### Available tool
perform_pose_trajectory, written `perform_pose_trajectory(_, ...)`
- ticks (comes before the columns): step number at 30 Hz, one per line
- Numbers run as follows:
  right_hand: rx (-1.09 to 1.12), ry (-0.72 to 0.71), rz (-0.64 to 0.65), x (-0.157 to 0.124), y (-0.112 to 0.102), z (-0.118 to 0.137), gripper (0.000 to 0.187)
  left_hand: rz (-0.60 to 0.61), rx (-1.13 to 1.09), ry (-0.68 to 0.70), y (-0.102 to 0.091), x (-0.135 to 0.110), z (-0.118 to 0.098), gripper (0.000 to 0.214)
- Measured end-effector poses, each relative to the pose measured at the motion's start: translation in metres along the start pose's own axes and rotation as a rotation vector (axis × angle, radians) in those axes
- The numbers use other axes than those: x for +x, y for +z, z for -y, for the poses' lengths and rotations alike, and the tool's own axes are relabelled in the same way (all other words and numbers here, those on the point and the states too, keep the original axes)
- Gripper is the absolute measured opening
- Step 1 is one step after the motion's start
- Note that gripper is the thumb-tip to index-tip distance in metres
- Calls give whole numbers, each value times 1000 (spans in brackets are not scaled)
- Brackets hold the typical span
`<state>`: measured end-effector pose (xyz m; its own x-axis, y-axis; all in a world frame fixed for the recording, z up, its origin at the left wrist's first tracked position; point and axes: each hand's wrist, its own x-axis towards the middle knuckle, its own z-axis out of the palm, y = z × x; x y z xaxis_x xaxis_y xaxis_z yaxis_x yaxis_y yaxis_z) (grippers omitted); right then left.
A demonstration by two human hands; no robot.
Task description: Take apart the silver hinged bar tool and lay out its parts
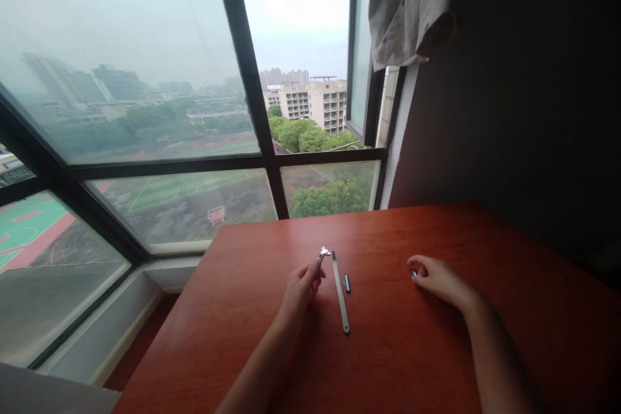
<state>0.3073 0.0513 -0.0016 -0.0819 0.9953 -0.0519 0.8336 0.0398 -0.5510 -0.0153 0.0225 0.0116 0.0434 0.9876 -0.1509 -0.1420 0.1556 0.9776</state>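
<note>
My left hand (306, 279) pinches the dark, thin handle of a small tool with a shiny metal head (325, 251), held up over the table; its exact kind is unclear. Just right of it lies a long, flat grey bar (340, 294) with a hole at its near end and a dark far end. The tool's head is close to that far end, and whether they touch I cannot tell. A short green and dark piece (346, 283) lies beside the bar. Farther right, my right hand (439, 278) is closed on a small green piece (414, 273), mostly hidden by the fingers.
The reddish-brown wooden table (388, 362) spreads under both hands, its far edge near the window. A dark window frame (264, 136) stands behind it, with one pane (361, 39) swung open. Grey cloth (412, 6) hangs at the upper right, beside a dark wall (514, 90).
</note>
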Motion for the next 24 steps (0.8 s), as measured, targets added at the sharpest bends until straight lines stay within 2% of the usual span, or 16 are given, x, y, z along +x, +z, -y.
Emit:
perform_pose_trajectory(2, 16, -39, -41, 2, 3, 15, 26, -15, -20, 5, -1, 1, 1, 48)
perform_pose_trajectory(4, 17, -127, -76, 1, 12, 42, 18, -29, -36, 8, -2, 1, 2, 48)
perform_pose_trajectory(8, -44, -281, -12, -14, 45, 107, 20, -26, -44, 9, -2, 2, 4, 49)
perform_pose_trajectory(11, -170, -304, 13, -30, 70, 139, 17, -19, -53, 12, -1, 3, 6, 48)
perform_pose_trajectory(14, -278, -324, 21, -42, 85, 150, 17, -7, -55, 20, 0, 3, 6, 47)
perform_pose_trajectory(17, -321, -348, -2, -46, 92, 149, 20, 14, -54, 30, 1, 2, 5, 49)
perform_pose_trajectory(21, -212, -375, -4, -40, 94, 143, 44, 32, -66, 52, 2, 1, 2, 50)
perform_pose_trajectory(24, -100, -288, -41, -31, 90, 136, 51, 33, -106, 50, 3, -1, 1, 47)
